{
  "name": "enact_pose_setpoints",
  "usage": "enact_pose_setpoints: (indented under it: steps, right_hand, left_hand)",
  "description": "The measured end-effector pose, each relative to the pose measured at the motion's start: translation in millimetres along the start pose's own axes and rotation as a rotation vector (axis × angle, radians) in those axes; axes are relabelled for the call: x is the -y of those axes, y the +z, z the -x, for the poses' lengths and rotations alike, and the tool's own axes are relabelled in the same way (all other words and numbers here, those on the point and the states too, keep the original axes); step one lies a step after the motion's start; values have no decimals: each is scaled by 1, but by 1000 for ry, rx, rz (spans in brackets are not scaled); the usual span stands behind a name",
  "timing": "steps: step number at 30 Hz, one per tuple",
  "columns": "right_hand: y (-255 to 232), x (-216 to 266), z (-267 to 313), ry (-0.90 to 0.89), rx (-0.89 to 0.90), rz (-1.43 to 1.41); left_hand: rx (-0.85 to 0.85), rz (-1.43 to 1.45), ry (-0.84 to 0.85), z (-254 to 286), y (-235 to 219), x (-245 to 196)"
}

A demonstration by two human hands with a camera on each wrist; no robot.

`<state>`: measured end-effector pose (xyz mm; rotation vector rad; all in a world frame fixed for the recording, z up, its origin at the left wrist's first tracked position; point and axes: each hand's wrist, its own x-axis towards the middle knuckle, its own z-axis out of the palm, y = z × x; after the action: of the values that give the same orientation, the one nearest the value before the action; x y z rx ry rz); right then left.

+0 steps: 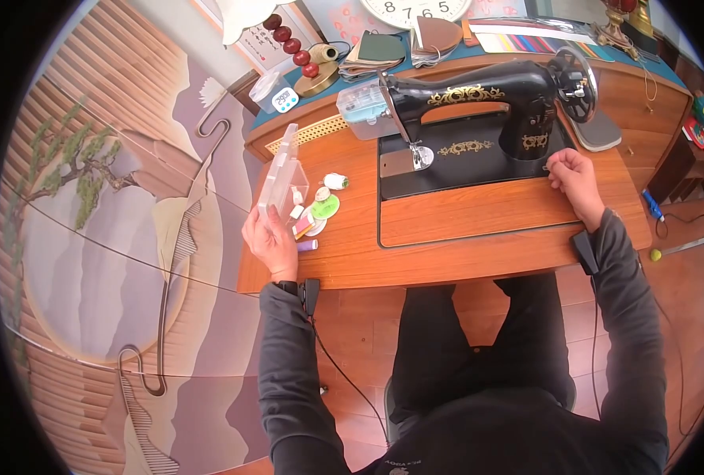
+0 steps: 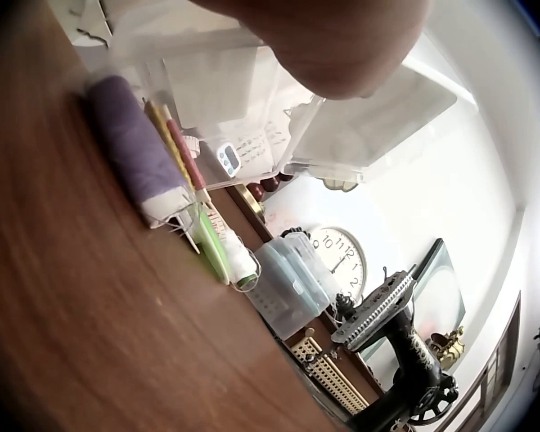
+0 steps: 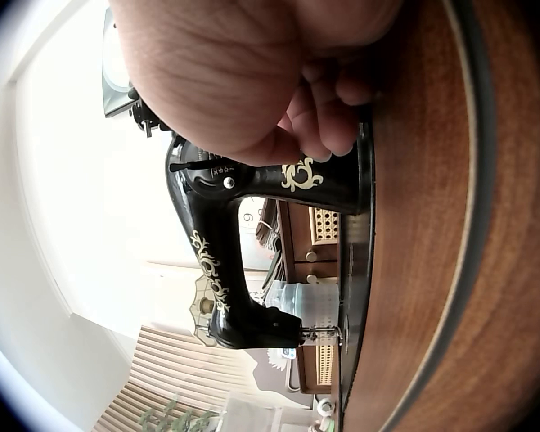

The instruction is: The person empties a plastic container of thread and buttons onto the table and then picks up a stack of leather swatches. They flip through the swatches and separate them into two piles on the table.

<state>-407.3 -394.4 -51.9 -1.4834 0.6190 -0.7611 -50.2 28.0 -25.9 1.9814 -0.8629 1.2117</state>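
Note:
The left hand (image 1: 271, 244) grips a clear plastic box (image 1: 286, 180) with its lid raised, at the table's left side. Beside it lie a white spool (image 1: 335, 181), a green disc (image 1: 326, 207) and a purple spool (image 1: 308, 245); the left wrist view shows the purple spool (image 2: 135, 144) close up. Near the base of the black sewing machine (image 1: 479, 91), the right hand (image 1: 575, 180) has its fingers curled at the bed's right edge. Whether something small is between those fingertips cannot be told. In the right wrist view the right hand (image 3: 243, 81) covers part of the machine (image 3: 211, 261).
A translucent container (image 1: 365, 111) stands left of the machine head. Behind are a digital timer (image 1: 284, 99), a lamp base (image 1: 315, 81), fabric swatches (image 1: 377, 54) and a wall clock (image 1: 415, 9). A grey pad (image 1: 597, 131) lies at the right under the handwheel.

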Motion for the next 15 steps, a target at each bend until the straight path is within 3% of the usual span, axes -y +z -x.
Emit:
enact_pose_setpoints:
  steps: [15]
  right_hand:
    - [0,-2,0,-16,-6,22]
  left_hand:
    - [-30,26,-141,-10,5,26]
